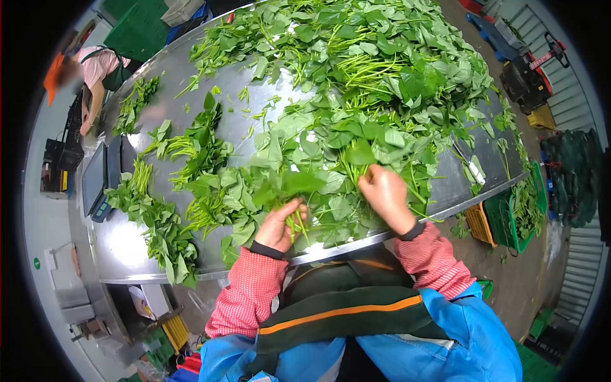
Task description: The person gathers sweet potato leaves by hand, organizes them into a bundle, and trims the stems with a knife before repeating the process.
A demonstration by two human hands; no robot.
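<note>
My left hand [280, 226] is closed round the stems of a small bunch of leafy greens [294, 186], with the stem ends poking out below my fingers. To its right, my right hand [386, 194] is pinched at the edge of the loose greens [347, 159]; a leafy stem [360, 154] shows at my fingertips. Under and beyond both hands the greens form a large heap [407, 76] across the metal table. Sorted bunches [200, 143] with stems lined up lie to the left of my left hand, and another row of bunches [156, 229] is farther left.
A scale [102, 178] stands at the left end of the metal table [245, 137]. Beyond it a person in an apron [105, 67] bends by black crates. On the right are a green crate [531, 216] of greens and a pallet jack [531, 79]. A white-handled knife [476, 170] lies near the table's right edge.
</note>
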